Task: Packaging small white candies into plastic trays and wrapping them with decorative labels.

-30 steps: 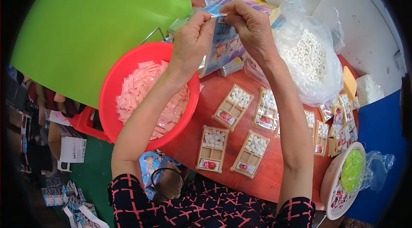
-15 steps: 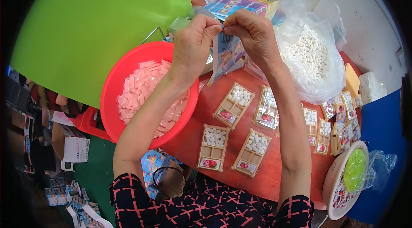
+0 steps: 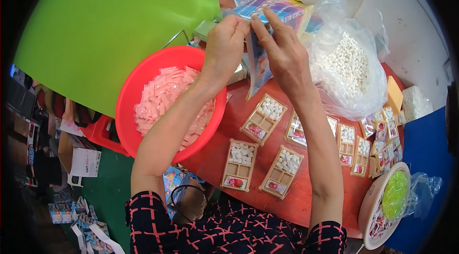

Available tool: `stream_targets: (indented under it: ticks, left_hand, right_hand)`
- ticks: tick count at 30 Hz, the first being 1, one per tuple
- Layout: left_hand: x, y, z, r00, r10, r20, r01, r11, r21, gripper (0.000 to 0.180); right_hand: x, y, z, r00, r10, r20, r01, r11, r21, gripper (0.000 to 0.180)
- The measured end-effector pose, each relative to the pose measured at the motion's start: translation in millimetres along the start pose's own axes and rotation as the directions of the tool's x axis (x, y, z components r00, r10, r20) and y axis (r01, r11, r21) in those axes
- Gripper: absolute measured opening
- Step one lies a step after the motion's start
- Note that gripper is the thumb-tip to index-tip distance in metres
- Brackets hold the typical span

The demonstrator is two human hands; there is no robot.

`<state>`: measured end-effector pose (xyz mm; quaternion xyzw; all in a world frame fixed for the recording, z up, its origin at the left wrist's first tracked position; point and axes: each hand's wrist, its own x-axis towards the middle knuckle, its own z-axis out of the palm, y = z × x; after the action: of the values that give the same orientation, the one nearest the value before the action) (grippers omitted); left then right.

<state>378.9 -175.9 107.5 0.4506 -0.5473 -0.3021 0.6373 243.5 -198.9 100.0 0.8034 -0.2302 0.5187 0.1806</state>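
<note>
At the far side of the table, my left hand pinches the top edge of a blue printed plastic pouch that hangs down. My right hand is beside the pouch's top with its index and middle fingers stretched out; its thumb is hidden. Below the hands lie several small tan compartment trays, among them a near-left tray, a near-right tray and a tray closer to the pouch. They hold white cubes and a small packet with a red fruit picture.
A red tub of pink packets stands left. At the right are a clear bag of white pieces, stacked filled trays and a pale basin with a green bag. Printed sheets lie at the back, near a green panel.
My right hand's fingers have loosened from their pinch at the pouch's top and straightened. My left hand keeps its pinch. The whole view has shifted slightly.
</note>
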Motion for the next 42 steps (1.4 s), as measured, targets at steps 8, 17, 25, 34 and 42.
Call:
stream_targets:
  ticks: [8,17,25,34,42]
  left_hand:
    - [-4,0,0,0.997,-0.064,0.032,0.064,0.998,-0.009,0.022]
    - [-26,16,0,0.966,0.232,0.113,-0.253,0.938,0.237,0.01]
    - [-23,18,-4,0.841,0.453,0.295,-0.54,0.68,0.496,0.01]
    - [-15,10,2,0.99,-0.093,0.108,0.095,0.995,-0.013,0.018]
    - [-9,10,1,0.976,-0.179,0.128,0.184,0.983,-0.029,0.021]
  right_hand:
    - [-9,0,-12,0.999,0.007,-0.031,-0.002,0.989,0.147,0.035]
    - [-2,10,-15,0.936,0.319,0.15,-0.348,0.771,0.533,0.014]
    - [-9,10,-14,0.861,0.374,0.344,-0.499,0.495,0.711,0.006]
    - [-7,7,-15,0.999,-0.021,-0.045,0.028,0.983,0.18,0.034]
    - [-11,5,-17,0.997,0.069,-0.041,-0.054,0.956,0.289,0.023]
